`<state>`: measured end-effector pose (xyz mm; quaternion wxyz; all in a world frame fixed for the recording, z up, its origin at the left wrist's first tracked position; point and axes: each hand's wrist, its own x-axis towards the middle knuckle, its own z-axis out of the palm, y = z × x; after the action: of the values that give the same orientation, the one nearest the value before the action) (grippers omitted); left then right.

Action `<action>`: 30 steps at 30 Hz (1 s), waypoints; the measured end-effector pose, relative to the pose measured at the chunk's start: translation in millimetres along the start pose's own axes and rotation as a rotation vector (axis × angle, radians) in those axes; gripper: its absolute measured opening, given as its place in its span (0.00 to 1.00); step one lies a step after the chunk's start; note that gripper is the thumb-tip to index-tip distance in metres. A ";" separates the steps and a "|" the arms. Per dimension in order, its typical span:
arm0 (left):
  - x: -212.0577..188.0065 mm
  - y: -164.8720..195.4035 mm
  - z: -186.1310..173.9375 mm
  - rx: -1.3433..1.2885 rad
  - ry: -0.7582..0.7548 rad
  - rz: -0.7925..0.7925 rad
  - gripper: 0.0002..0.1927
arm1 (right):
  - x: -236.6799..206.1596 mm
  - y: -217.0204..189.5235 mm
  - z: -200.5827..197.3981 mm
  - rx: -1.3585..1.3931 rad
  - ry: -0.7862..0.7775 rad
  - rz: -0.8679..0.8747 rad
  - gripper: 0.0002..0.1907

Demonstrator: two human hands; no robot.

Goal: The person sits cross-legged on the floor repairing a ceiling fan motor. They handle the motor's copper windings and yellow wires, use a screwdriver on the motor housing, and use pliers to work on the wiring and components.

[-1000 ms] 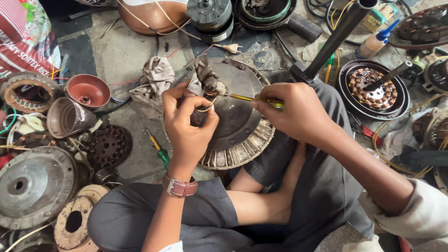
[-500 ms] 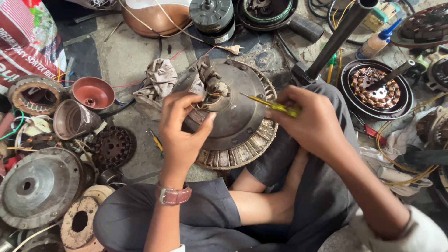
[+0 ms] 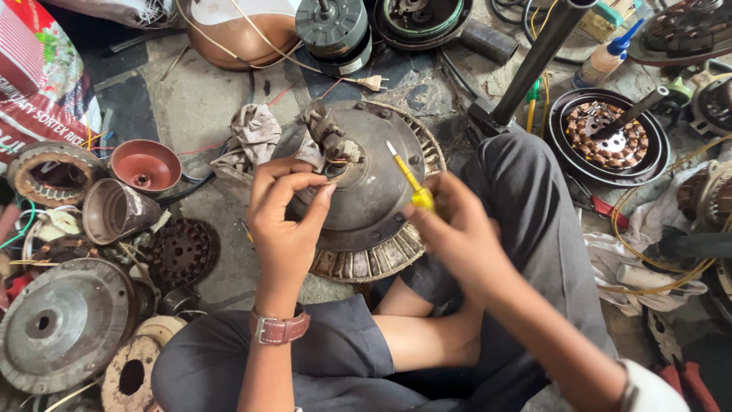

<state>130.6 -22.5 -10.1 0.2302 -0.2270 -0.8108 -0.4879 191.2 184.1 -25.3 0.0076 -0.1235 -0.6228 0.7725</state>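
Observation:
A round grey ceiling fan motor (image 3: 374,198) lies on the floor between my knees, with a wire cluster (image 3: 329,137) at its hub. My left hand (image 3: 284,217), with a brown strap watch on its wrist, hovers over the motor's left side and pinches thin wires near the hub. My right hand (image 3: 456,229) holds a yellow-handled screwdriver (image 3: 408,179), its tip pointing up and left over the motor cover, clear of the hub.
A crumpled rag (image 3: 255,133) lies left of the motor. Maroon cups (image 3: 145,164), rotor discs (image 3: 65,324) and a stator ring (image 3: 49,172) crowd the left. A wound stator (image 3: 606,141), a black pole (image 3: 534,61), a glue bottle (image 3: 602,57) and another motor (image 3: 334,30) sit at the back.
My right hand has pulled the screwdriver back from the hub and tilted it upright. My left hand stayed at the wires. The view shifted slightly.

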 end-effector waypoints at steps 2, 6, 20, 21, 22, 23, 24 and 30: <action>-2.8 -2.9 1.6 -0.085 -0.001 -0.048 0.08 | -8.8 3.6 17.7 0.142 0.012 0.115 0.09; -9.2 -11.6 6.7 -0.310 0.044 -0.150 0.06 | -7.7 7.8 53.6 0.376 0.056 0.231 0.09; -20.4 -16.9 12.9 -0.441 0.216 -0.373 0.05 | 14.7 9.2 120.2 0.555 0.319 0.124 0.10; -20.0 -16.5 13.3 -0.467 0.218 -0.367 0.05 | 15.5 9.1 121.0 0.570 0.327 0.117 0.10; -19.5 -16.3 13.5 -0.493 0.220 -0.362 0.05 | 15.7 9.1 121.6 0.585 0.334 0.114 0.09; -19.1 -16.2 13.7 -0.514 0.220 -0.368 0.05 | 15.2 9.2 121.8 0.600 0.340 0.111 0.08; -18.6 -16.3 14.2 -0.535 0.221 -0.374 0.05 | 14.4 9.5 122.0 0.615 0.347 0.108 0.07; -18.2 -14.3 15.2 -0.569 0.214 -0.362 0.05 | 3.7 14.7 123.8 0.562 0.383 0.065 0.06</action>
<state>134.2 -17.6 -37.1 0.1512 -0.0825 -0.6409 -0.7481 164.9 62.4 -16.2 0.1335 -0.2792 -0.3687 0.8765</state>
